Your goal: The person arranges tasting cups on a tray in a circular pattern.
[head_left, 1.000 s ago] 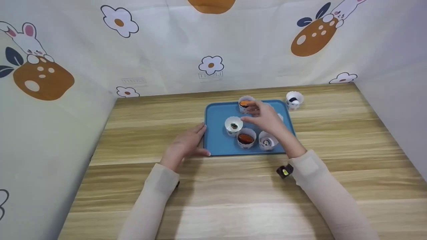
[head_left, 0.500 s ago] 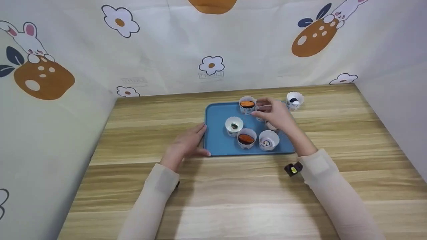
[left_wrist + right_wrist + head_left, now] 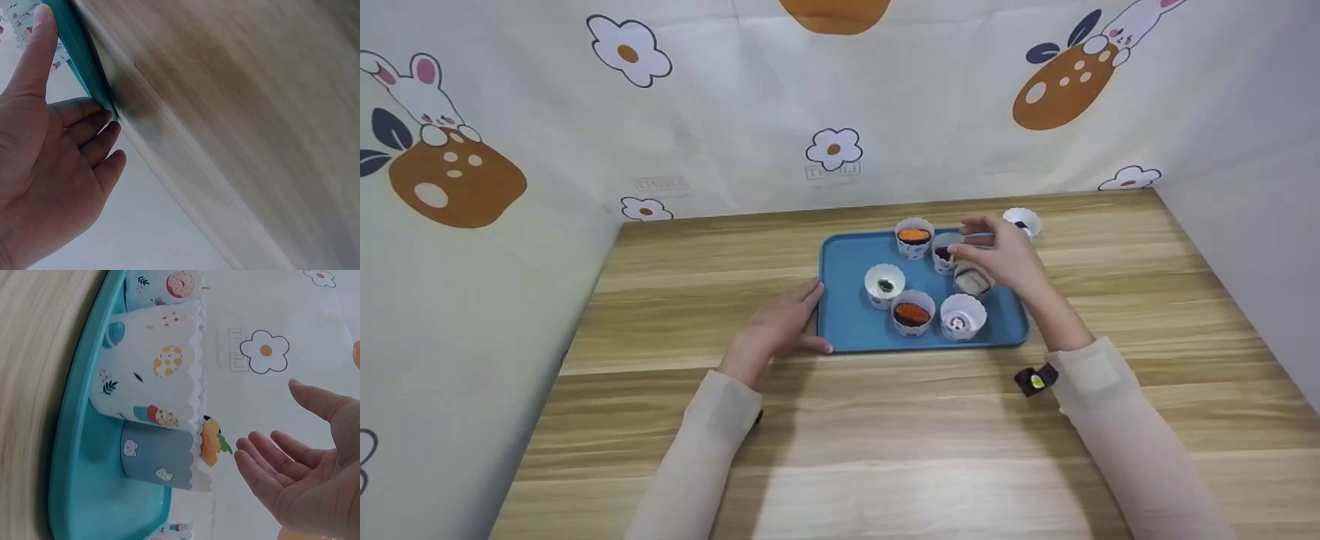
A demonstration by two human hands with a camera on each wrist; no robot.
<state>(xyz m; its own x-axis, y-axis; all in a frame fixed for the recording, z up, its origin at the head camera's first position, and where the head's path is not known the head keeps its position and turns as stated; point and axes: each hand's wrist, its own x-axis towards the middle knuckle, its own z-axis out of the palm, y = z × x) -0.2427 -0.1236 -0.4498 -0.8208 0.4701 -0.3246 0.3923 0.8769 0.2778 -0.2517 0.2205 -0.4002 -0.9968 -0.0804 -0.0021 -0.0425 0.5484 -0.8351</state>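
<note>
My left hand [image 3: 780, 319] rests against the left side of the blue tray [image 3: 844, 259], thumb at its front corner; in the left wrist view the fingers [image 3: 84, 126] touch the rim. My right hand [image 3: 1011, 255] is over the tray's back right corner, holding nothing, thumb and fingers apart in the right wrist view. Beside its fingertips is a paper cup with a dark piece [image 3: 944, 253]. Other scalloped paper cups on the tray hold an orange-topped toy sushi [image 3: 914, 236], a red-topped one [image 3: 913, 314], a pale piece [image 3: 973, 281], a small green-topped piece [image 3: 885, 286] and a small round piece [image 3: 957, 323].
Behind my right hand, off the tray, stands another paper cup [image 3: 1023, 220], partly hidden. A small dark device [image 3: 1035, 379] is by the right cuff. The wooden table [image 3: 697, 262] meets a printed cloth wall [image 3: 735, 112] at the back and sides.
My right hand has moved right across the tray, uncovering the orange-topped sushi, the dark piece's cup and the pale piece's cup. My left hand stays at the tray.
</note>
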